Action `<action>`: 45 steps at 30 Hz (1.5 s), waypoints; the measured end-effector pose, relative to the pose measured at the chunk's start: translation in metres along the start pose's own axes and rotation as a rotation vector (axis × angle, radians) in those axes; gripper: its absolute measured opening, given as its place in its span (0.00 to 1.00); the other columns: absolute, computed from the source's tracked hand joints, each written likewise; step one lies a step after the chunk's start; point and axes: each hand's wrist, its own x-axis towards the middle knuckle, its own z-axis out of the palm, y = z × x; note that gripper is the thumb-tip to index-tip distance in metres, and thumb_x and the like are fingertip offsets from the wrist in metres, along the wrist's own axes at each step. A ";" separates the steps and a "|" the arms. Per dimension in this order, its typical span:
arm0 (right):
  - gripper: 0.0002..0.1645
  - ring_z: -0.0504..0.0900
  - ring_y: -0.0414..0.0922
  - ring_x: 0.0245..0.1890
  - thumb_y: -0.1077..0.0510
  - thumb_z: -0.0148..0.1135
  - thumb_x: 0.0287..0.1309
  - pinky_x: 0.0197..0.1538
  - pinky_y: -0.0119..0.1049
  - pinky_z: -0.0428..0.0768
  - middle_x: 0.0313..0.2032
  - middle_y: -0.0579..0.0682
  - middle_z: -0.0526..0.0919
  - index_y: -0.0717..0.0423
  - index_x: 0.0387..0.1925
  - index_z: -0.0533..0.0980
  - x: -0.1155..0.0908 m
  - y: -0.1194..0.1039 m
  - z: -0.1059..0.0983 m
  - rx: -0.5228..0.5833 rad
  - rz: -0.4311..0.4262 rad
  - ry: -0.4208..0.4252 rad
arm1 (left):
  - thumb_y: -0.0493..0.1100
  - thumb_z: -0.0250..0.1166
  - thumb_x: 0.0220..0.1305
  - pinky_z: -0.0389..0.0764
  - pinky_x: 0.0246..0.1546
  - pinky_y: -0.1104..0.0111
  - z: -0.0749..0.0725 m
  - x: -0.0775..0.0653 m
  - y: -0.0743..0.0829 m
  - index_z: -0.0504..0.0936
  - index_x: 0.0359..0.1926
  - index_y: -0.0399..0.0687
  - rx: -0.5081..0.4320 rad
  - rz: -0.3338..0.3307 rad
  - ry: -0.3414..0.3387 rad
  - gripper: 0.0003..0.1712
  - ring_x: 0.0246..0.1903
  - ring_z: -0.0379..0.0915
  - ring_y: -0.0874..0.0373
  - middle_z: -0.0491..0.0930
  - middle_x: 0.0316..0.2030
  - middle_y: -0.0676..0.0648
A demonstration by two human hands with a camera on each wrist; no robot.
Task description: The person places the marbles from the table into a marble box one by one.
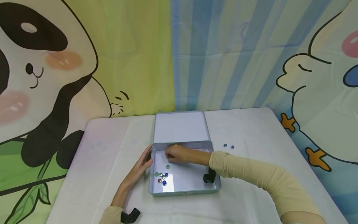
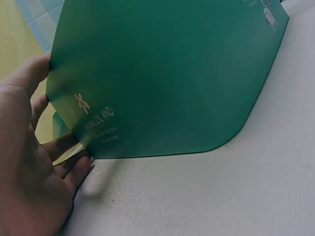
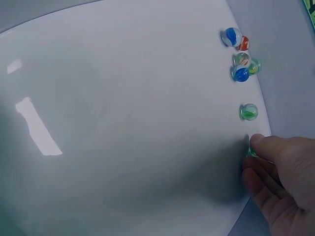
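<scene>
A shallow hinged tin point(image 1: 184, 194) stands open on the table, pale inside and green outside. Inside it, by the far left corner, my right hand point(image 1: 179, 153) pinches a green marble point(image 3: 253, 151) between thumb and fingers, and most of that marble is hidden. Another green marble point(image 3: 249, 112) lies just beside the hand. Further off, along the same wall, sits a loose group of several marbles, among them a blue-and-white one point(image 3: 231, 37) and a red one point(image 3: 243, 44). My left hand point(image 1: 137, 169) rests against the tin's left side, its fingers extended along the green wall point(image 2: 162, 83).
Two blue marbles, a nearer one point(image 1: 232, 147) and its neighbour point(image 1: 225, 145), lie on the white tablecloth point(image 1: 251, 130) right of the tin. The tin's lid point(image 1: 180, 127) leans back behind it. Cartoon-printed curtains point(image 1: 139, 46) border the table.
</scene>
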 end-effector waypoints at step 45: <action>0.12 0.80 0.33 0.34 0.65 0.63 0.60 0.38 0.23 0.81 0.34 0.45 0.83 0.48 0.44 0.77 -0.219 -0.051 -0.014 0.384 -0.156 0.488 | 0.47 0.48 0.74 0.39 0.69 0.32 0.000 0.000 -0.002 0.45 0.75 0.75 0.050 -0.018 0.013 0.35 0.77 0.33 0.40 0.42 0.78 0.46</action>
